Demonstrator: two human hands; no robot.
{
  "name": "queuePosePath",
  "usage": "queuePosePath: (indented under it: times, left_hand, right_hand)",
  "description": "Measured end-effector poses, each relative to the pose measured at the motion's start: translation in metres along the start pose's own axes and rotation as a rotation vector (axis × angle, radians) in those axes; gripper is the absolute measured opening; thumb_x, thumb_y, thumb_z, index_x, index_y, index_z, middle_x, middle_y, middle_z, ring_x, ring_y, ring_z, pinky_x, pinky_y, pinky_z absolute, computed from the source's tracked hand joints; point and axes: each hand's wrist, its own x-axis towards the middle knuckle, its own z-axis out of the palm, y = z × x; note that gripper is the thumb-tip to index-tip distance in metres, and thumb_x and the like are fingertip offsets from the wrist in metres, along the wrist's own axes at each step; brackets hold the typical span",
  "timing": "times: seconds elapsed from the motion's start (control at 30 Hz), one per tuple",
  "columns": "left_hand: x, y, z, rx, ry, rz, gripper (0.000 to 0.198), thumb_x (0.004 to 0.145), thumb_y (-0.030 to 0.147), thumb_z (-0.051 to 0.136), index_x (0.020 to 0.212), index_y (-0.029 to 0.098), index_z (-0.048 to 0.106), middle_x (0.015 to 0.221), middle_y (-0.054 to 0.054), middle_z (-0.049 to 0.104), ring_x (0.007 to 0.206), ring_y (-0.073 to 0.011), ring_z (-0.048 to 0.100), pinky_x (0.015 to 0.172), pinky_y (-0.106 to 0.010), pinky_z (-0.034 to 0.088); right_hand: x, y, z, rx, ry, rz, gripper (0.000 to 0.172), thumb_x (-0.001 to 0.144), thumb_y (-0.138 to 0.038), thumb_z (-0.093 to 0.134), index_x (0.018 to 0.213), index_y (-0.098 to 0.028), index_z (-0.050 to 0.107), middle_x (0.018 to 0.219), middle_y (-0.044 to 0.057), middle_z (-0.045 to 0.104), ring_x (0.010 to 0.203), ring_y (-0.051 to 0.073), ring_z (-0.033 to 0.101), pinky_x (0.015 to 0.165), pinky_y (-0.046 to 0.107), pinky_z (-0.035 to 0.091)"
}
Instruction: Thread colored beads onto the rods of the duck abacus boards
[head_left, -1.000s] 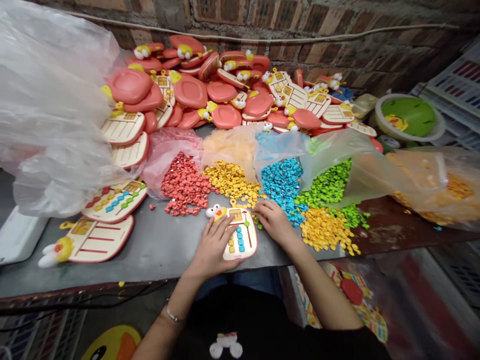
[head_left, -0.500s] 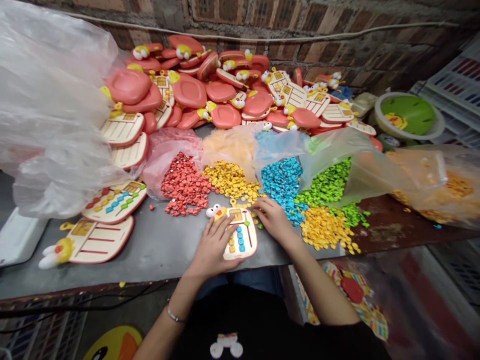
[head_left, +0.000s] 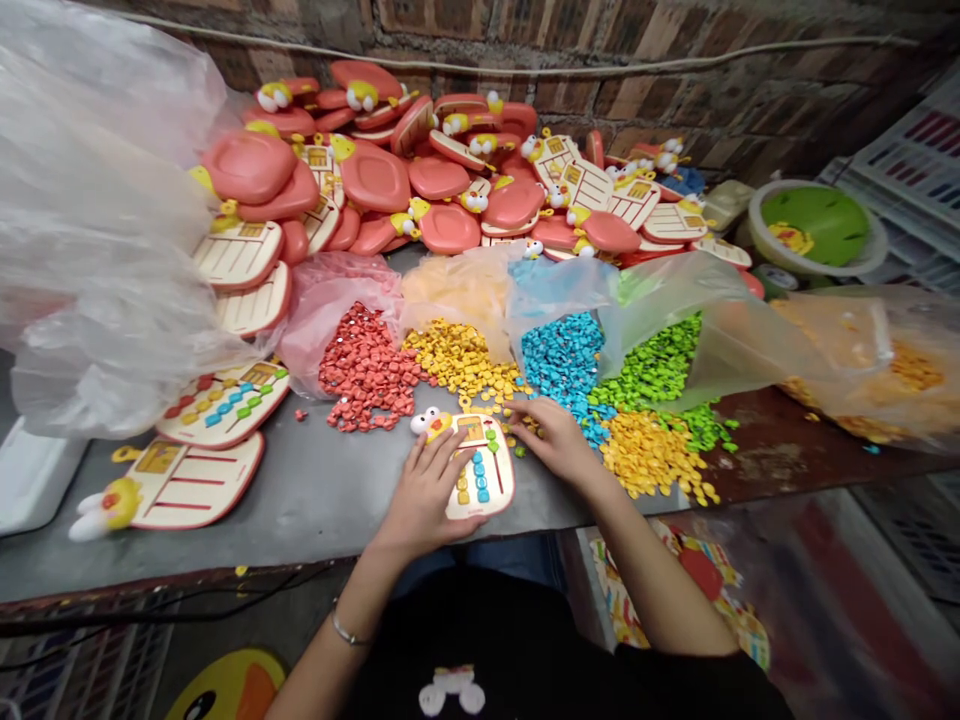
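My left hand (head_left: pixel 424 495) grips the left side of a cream duck-shaped toy board (head_left: pixel 491 480), which has rows of small coloured pegs set in it. My right hand (head_left: pixel 551 443) sits just off the board's upper right corner, its fingertips bunched over scattered yellow pieces (head_left: pixel 517 425). Whether those fingers hold a piece is hidden. Loose heaps of red pieces (head_left: pixel 366 370), yellow pieces (head_left: pixel 461 358), blue pieces (head_left: pixel 562 355) and green pieces (head_left: pixel 652 365) spill from plastic bags just beyond my hands. An orange-yellow heap (head_left: pixel 649 455) lies to the right of my right hand.
Red-backed duck boards (head_left: pixel 375 180) are heaped along the brick wall (head_left: pixel 600 60). Two part-filled boards (head_left: pixel 210 470) lie left on the grey table (head_left: pixel 300 510), beside a clear plastic sheet (head_left: pixel 97 250). A green basin (head_left: pixel 814 225) and white crates (head_left: pixel 919 170) stand right.
My right hand has shifted slightly, with its fingertips bunching closer over the yellow pieces. My left hand stays on the board, and the view has tilted a little.
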Motion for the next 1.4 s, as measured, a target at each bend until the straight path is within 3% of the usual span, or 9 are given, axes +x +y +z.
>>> queuePosePath:
  times: [0.17, 0.37, 0.53, 0.63, 0.77, 0.97, 1.17, 1.3, 1.4]
  left_hand:
    - [0.000, 0.000, 0.000, -0.002, -0.002, 0.002, 0.074, 0.072, 0.048, 0.069, 0.137, 0.019, 0.047, 0.150, -0.012, 0.040, 0.140, -0.0320, 0.034, 0.119, -0.052, 0.015]
    - [-0.001, -0.001, 0.001, 0.001, -0.006, 0.005, 0.073, 0.072, 0.048, 0.068, 0.136, 0.019, 0.048, 0.150, -0.012, 0.041, 0.140, -0.0310, 0.033, 0.119, -0.051, 0.013]
    - [0.000, -0.001, 0.001, 0.011, -0.007, 0.005, 0.075, 0.072, 0.047, 0.068, 0.138, 0.019, 0.046, 0.150, -0.012, 0.040, 0.140, -0.0310, 0.033, 0.119, -0.051, 0.013]
    - [0.000, -0.001, 0.001, 0.012, -0.012, 0.006, 0.074, 0.072, 0.047, 0.068, 0.137, 0.018, 0.046, 0.151, -0.012, 0.040, 0.141, -0.0303, 0.032, 0.119, -0.051, 0.013]
    - [0.000, -0.001, 0.002, 0.005, 0.000, 0.009, 0.073, 0.073, 0.047, 0.067, 0.136, 0.018, 0.047, 0.150, -0.012, 0.040, 0.140, -0.0303, 0.033, 0.119, -0.050, 0.013]
    - [-0.001, -0.002, 0.002, -0.002, 0.016, 0.007, 0.072, 0.073, 0.048, 0.067, 0.136, 0.018, 0.048, 0.149, -0.012, 0.042, 0.139, -0.0309, 0.035, 0.119, -0.050, 0.014]
    - [-0.001, -0.002, 0.002, 0.009, 0.021, 0.020, 0.073, 0.074, 0.048, 0.067, 0.137, 0.018, 0.047, 0.149, -0.012, 0.042, 0.140, -0.0308, 0.034, 0.119, -0.050, 0.014]
    - [-0.002, -0.002, 0.003, 0.011, 0.017, 0.012, 0.073, 0.074, 0.048, 0.067, 0.137, 0.018, 0.047, 0.150, -0.012, 0.041, 0.140, -0.0306, 0.034, 0.119, -0.051, 0.014]
    - [-0.002, -0.002, 0.003, 0.007, 0.008, 0.011, 0.073, 0.074, 0.049, 0.067, 0.137, 0.018, 0.047, 0.150, -0.011, 0.042, 0.140, -0.0306, 0.034, 0.119, -0.051, 0.014]
  right_hand:
    - [-0.005, 0.010, 0.009, -0.147, -0.004, 0.016, 0.015, 0.090, -0.016, 0.056, 0.094, -0.020, 0.070, 0.091, 0.009, 0.072, 0.089, 0.025, 0.062, 0.081, 0.040, 0.050]
    - [0.006, -0.004, 0.022, -0.072, 0.166, 0.005, 0.017, 0.094, -0.018, 0.051, 0.096, -0.020, 0.068, 0.096, 0.008, 0.069, 0.090, 0.021, 0.063, 0.080, 0.034, 0.051]
    - [0.014, -0.009, 0.031, -0.245, -0.020, -0.109, 0.021, 0.094, -0.017, 0.049, 0.101, -0.017, 0.069, 0.085, 0.010, 0.069, 0.084, 0.024, 0.062, 0.075, 0.036, 0.049]
    - [0.009, -0.011, 0.017, -0.117, -0.110, -0.143, 0.023, 0.094, -0.016, 0.050, 0.110, -0.019, 0.066, 0.091, 0.008, 0.071, 0.088, 0.022, 0.064, 0.078, 0.035, 0.050]
    - [-0.011, -0.013, -0.003, 0.028, -0.073, -0.031, 0.021, 0.094, -0.021, 0.054, 0.113, -0.021, 0.063, 0.103, 0.007, 0.070, 0.095, 0.021, 0.064, 0.084, 0.035, 0.051]
    - [-0.037, -0.009, 0.005, -0.020, -0.015, 0.052, 0.016, 0.093, -0.015, 0.051, 0.093, -0.021, 0.066, 0.095, 0.007, 0.066, 0.090, 0.020, 0.063, 0.080, 0.035, 0.053]
    - [-0.008, -0.014, 0.017, 0.106, 0.176, 0.020, 0.013, 0.090, -0.015, 0.054, 0.090, -0.021, 0.066, 0.098, 0.007, 0.067, 0.094, 0.021, 0.063, 0.083, 0.036, 0.052]
    - [0.013, -0.010, 0.031, -0.036, 0.091, -0.043, 0.014, 0.090, -0.013, 0.056, 0.086, -0.020, 0.067, 0.091, 0.008, 0.069, 0.091, 0.023, 0.060, 0.082, 0.038, 0.050]
    - [0.014, -0.009, 0.027, -0.091, 0.009, -0.098, 0.013, 0.089, -0.013, 0.058, 0.085, -0.020, 0.068, 0.089, 0.007, 0.070, 0.094, 0.024, 0.057, 0.084, 0.039, 0.047]
